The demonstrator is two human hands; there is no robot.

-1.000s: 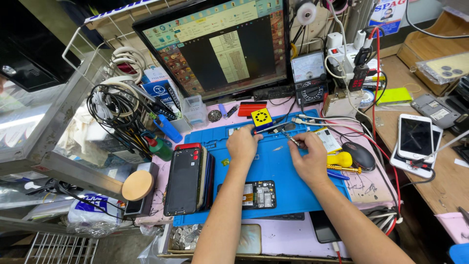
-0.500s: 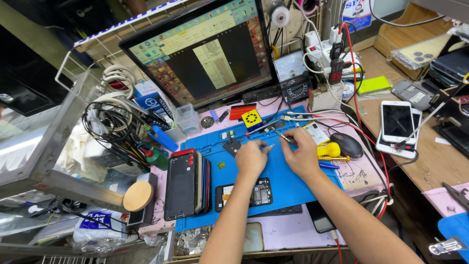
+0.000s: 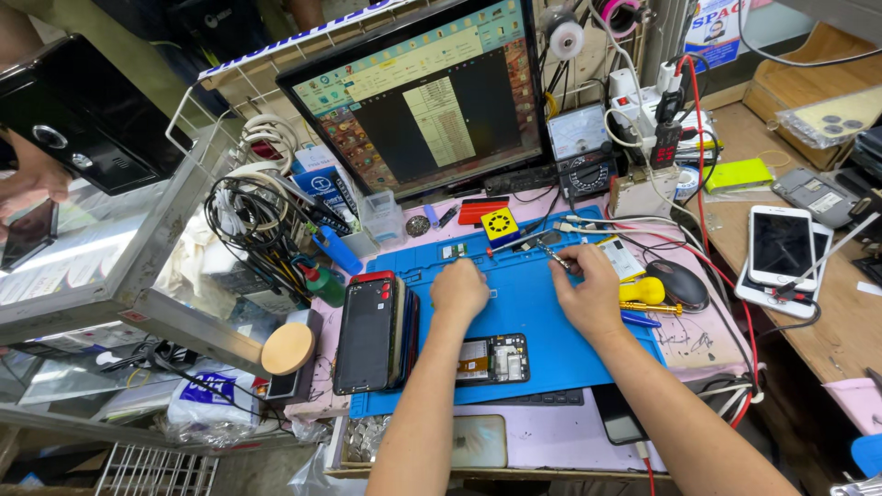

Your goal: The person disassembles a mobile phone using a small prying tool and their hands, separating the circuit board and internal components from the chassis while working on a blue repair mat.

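Note:
My left hand (image 3: 458, 289) rests knuckles up on the blue work mat (image 3: 524, 317), fingers curled; what lies under it is hidden. My right hand (image 3: 588, 289) grips metal tweezers (image 3: 554, 256), their tips pointing up-left over the mat. An opened phone (image 3: 491, 359) with its circuit board exposed lies on the mat just below my left wrist. A stack of phones (image 3: 372, 332) with a red-edged one on top stands at the mat's left edge.
A monitor (image 3: 423, 96) stands behind the mat, a meter (image 3: 579, 147) and power strips to its right. A tangle of cables (image 3: 253, 225) lies at the left, a black mouse (image 3: 680, 283), yellow-handled screwdriver (image 3: 643, 292) and white phones (image 3: 781, 248) at the right.
The view has shifted slightly. Both hands stay on the mat, the left one drawn a little further from the right, which keeps the tweezers.

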